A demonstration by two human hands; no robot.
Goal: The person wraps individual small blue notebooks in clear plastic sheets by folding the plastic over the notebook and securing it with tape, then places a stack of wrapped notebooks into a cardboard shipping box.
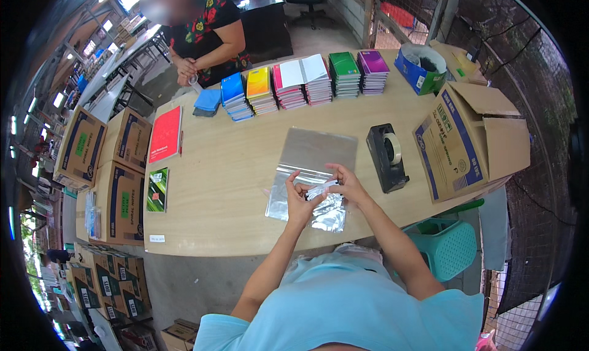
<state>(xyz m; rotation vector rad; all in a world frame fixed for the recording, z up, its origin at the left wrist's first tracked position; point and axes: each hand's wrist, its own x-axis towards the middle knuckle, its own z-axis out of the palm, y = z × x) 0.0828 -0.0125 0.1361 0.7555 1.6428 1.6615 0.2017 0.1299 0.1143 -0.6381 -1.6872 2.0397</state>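
Note:
Close to the table's near edge, my left hand [299, 205] and my right hand [348, 186] come together over a crinkled clear plastic bag [329, 217]. The thumbs and fingers of both hands are closed on its upper part, where the film bunches up white. Exactly which fingertips pinch it is too small to tell. Under and beyond my hands, more clear plastic bags [320, 146] lie flat on the wooden table [227, 185]. A black tape dispenser [388, 159] with a roll of tape stands to the right of my right hand.
Stacks of spiral notebooks [305, 80] line the far edge. A red notebook [166, 134] and green notebook [157, 190] lie left. An open carton [455, 145] and blue-green box [419, 70] stand right. Cartons [123, 194] are piled left. A person [205, 38] stands across the table.

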